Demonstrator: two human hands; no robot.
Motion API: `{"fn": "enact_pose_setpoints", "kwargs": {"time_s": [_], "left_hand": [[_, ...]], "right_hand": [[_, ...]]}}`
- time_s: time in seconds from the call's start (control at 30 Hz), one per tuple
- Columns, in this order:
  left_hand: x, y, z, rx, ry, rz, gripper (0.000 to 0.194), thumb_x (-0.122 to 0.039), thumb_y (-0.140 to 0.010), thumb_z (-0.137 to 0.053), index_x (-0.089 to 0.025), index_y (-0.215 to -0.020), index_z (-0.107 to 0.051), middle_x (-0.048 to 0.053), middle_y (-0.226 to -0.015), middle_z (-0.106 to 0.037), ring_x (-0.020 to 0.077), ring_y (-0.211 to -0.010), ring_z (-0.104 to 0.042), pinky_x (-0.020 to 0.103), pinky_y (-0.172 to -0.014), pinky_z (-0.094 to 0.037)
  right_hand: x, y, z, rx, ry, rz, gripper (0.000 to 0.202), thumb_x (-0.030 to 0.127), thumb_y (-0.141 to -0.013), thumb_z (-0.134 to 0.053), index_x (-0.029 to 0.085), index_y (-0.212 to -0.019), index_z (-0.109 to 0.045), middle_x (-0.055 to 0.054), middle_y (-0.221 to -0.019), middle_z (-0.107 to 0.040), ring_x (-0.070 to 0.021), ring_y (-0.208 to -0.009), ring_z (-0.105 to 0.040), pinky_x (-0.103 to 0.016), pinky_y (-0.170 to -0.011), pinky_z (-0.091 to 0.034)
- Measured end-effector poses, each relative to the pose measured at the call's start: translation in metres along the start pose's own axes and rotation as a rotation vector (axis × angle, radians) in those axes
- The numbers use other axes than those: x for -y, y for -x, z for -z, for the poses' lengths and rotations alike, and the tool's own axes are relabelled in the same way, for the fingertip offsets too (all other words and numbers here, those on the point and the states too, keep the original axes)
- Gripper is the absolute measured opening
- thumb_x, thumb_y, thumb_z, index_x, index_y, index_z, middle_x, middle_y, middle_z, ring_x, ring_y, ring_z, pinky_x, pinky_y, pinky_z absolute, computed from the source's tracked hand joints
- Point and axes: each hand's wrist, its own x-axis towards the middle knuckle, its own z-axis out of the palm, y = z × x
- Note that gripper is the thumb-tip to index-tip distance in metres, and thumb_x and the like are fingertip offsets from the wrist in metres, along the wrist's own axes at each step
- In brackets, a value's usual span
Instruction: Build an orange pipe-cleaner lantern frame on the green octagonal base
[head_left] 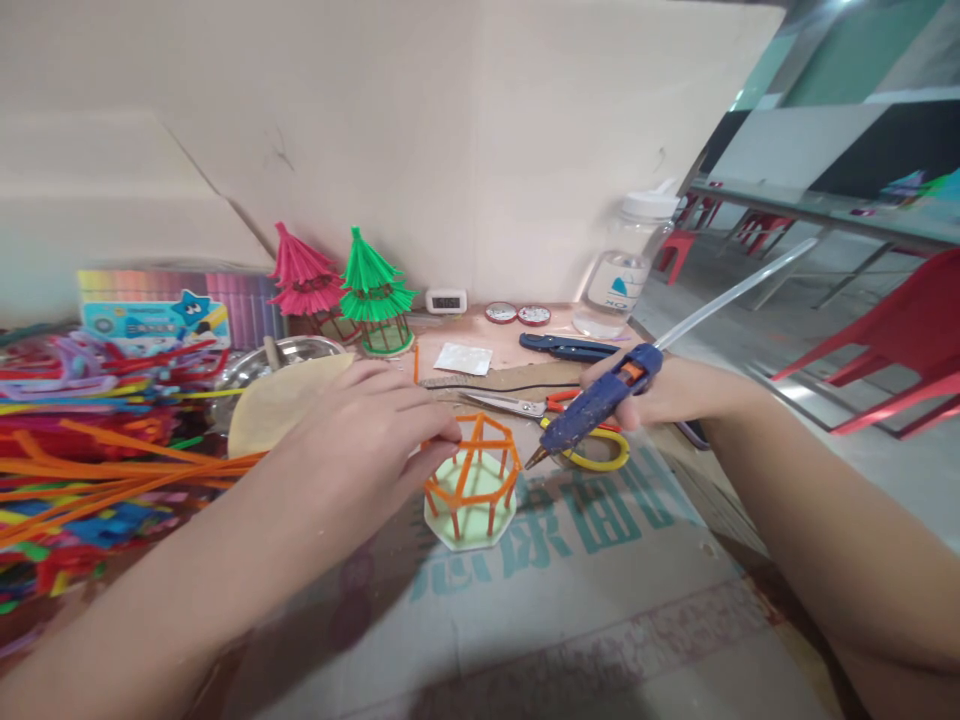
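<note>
My right hand [637,395] grips a blue hot glue gun [592,410], its nozzle pointing down and left beside the orange frame. A clear glue stick [735,290] sticks out of the gun's back. My left hand [382,420] is closed, thumb and fingertips pinched on an orange pipe cleaner at the left of the frame's top. The orange pipe-cleaner frame [471,470] is a ring with crossing strips on short posts, standing on a pale green octagonal base [469,530]. My fingers hide part of its left side.
Scissors [596,450] lie behind the glue gun. Loose pipe cleaners [112,470] pile up at left by a metal bowl [300,350]. Red [304,275] and green [375,290] roofed models, a small timer [446,301] and a water bottle [615,270] stand at the back.
</note>
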Motion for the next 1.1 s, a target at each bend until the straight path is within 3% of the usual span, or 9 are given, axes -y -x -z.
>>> {"fn": "enact_pose_setpoints", "kwargs": {"time_s": [0.07, 0.13, 0.33, 0.53, 0.73, 0.83, 0.9, 1.0, 1.1], "left_hand": [[0.000, 0.000, 0.000, 0.007, 0.000, -0.001, 0.013, -0.024, -0.092, -0.057, -0.024, -0.090, -0.070, 0.001, -0.092, -0.075, 0.0213, -0.088, -0.064, 0.039, -0.091, -0.039], [0.000, 0.000, -0.001, 0.005, -0.005, -0.003, 0.013, -0.024, -0.092, -0.057, -0.023, -0.090, -0.070, 0.001, -0.091, -0.075, 0.0206, -0.086, -0.064, 0.039, -0.090, -0.039], [0.001, 0.000, -0.004, -0.005, 0.050, -0.032, 0.012, -0.021, -0.091, -0.061, -0.024, -0.087, -0.071, -0.003, -0.088, -0.074, 0.0179, -0.085, -0.063, 0.036, -0.086, -0.038], [0.001, 0.000, 0.004, -0.064, 0.049, -0.031, 0.018, -0.023, -0.096, -0.055, -0.023, -0.091, -0.072, 0.001, -0.092, -0.071, 0.0191, -0.086, -0.060, 0.033, -0.077, -0.040], [0.030, 0.013, 0.020, -0.136, 0.145, 0.280, 0.028, -0.043, -0.095, -0.053, -0.023, -0.106, -0.069, 0.005, -0.104, -0.073, 0.0222, -0.095, -0.065, 0.034, -0.080, -0.047], [0.052, 0.032, -0.004, -0.031, 0.300, 0.377, 0.065, -0.055, -0.078, -0.070, -0.022, -0.132, -0.057, 0.010, -0.125, -0.067, 0.0298, -0.109, -0.064, 0.039, -0.087, -0.053], [0.058, 0.047, -0.031, 0.053, 0.457, 0.355, 0.101, -0.052, -0.068, -0.080, -0.025, -0.153, -0.032, 0.013, -0.151, -0.047, 0.0357, -0.133, -0.050, 0.046, -0.102, -0.048], [0.049, 0.063, -0.070, 0.135, 0.705, 0.409, 0.119, -0.045, -0.065, -0.086, -0.028, -0.158, -0.014, 0.015, -0.161, -0.029, 0.0369, -0.146, -0.032, 0.054, -0.117, -0.032], [0.031, 0.067, -0.090, 0.170, 0.794, 0.449, 0.125, -0.046, -0.063, -0.087, -0.026, -0.159, -0.009, 0.016, -0.165, -0.017, 0.0376, -0.151, -0.017, 0.056, -0.122, -0.018]], "right_hand": [[-0.003, -0.001, 0.002, 0.171, -0.120, 0.020, 0.062, 0.077, -0.073, -0.058, 0.018, -0.084, -0.071, -0.002, -0.078, -0.070, -0.0166, -0.072, -0.062, -0.026, -0.069, -0.051], [-0.011, -0.003, 0.004, 0.216, -0.236, 0.009, 0.061, 0.075, -0.075, -0.059, 0.016, -0.081, -0.070, -0.003, -0.074, -0.069, -0.0158, -0.067, -0.061, -0.025, -0.063, -0.049], [-0.032, -0.018, -0.010, -0.100, -0.358, -0.054, 0.063, 0.076, -0.078, -0.057, 0.015, -0.082, -0.074, -0.010, -0.084, -0.074, -0.0198, -0.073, -0.066, -0.028, -0.064, -0.052], [-0.015, -0.037, -0.029, -0.361, -0.409, -0.189, 0.044, 0.060, -0.082, -0.064, 0.018, -0.087, -0.075, -0.008, -0.090, -0.074, -0.0184, -0.078, -0.066, -0.023, -0.054, -0.044], [-0.011, -0.073, -0.025, -0.542, -0.246, -0.376, 0.048, 0.058, -0.078, -0.067, 0.018, -0.102, -0.076, -0.008, -0.096, -0.076, -0.0205, -0.085, -0.067, -0.028, -0.067, -0.049], [-0.021, -0.101, -0.024, -0.511, -0.191, -0.376, 0.044, 0.053, -0.078, -0.070, 0.016, -0.101, -0.076, -0.006, -0.091, -0.075, -0.0189, -0.080, -0.066, -0.028, -0.069, -0.049], [-0.030, -0.121, -0.028, -0.479, -0.170, -0.370, 0.037, 0.046, -0.080, -0.071, 0.015, -0.101, -0.075, -0.005, -0.088, -0.075, -0.0177, -0.078, -0.066, -0.027, -0.068, -0.049], [-0.044, -0.145, -0.042, -0.408, -0.135, -0.401, 0.029, 0.038, -0.085, -0.070, 0.013, -0.099, -0.074, -0.005, -0.086, -0.073, -0.0179, -0.076, -0.066, -0.028, -0.069, -0.050], [-0.054, -0.159, -0.056, -0.339, -0.101, -0.406, 0.030, 0.037, -0.091, -0.064, 0.014, -0.110, -0.067, -0.006, -0.105, -0.070, -0.0199, -0.090, -0.067, -0.035, -0.079, -0.055]]}}
